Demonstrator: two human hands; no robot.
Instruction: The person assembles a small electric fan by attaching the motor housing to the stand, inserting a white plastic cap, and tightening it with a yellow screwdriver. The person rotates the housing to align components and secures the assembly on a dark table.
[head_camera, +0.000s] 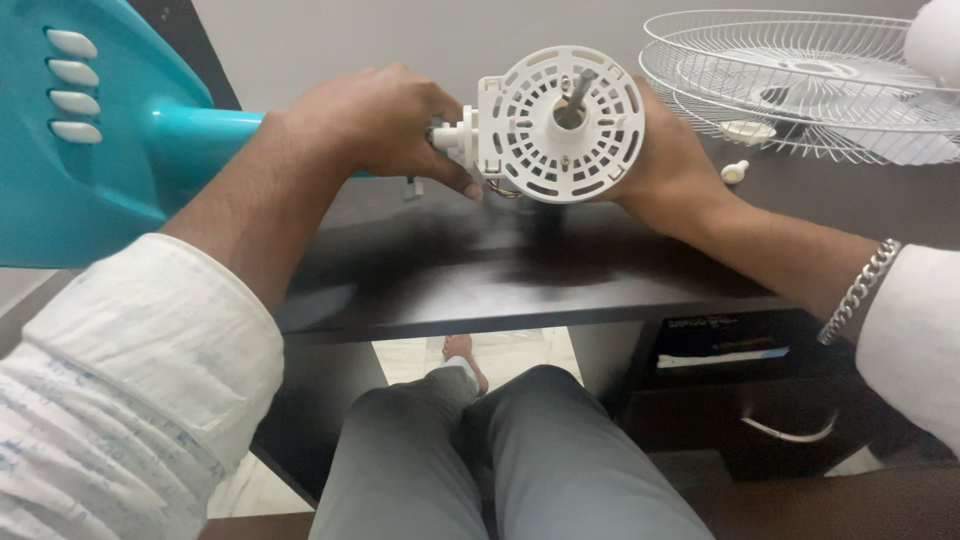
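A white round fan motor housing (560, 125) with a slotted face and a metal shaft at its centre is held above the dark desk (480, 270). My left hand (385, 125) grips the white neck at the housing's left side, where it joins the teal fan stand (200, 135). My right hand (675, 160) wraps around the right and back of the housing. The teal base (80, 130) with several white push buttons lies tilted at the far left.
Two white wire fan guards (800, 85) are stacked at the desk's back right, with a small white knob (735, 171) in front of them. A drawer with a curved metal handle (790, 432) sits under the desk at right. My knees are below the desk edge.
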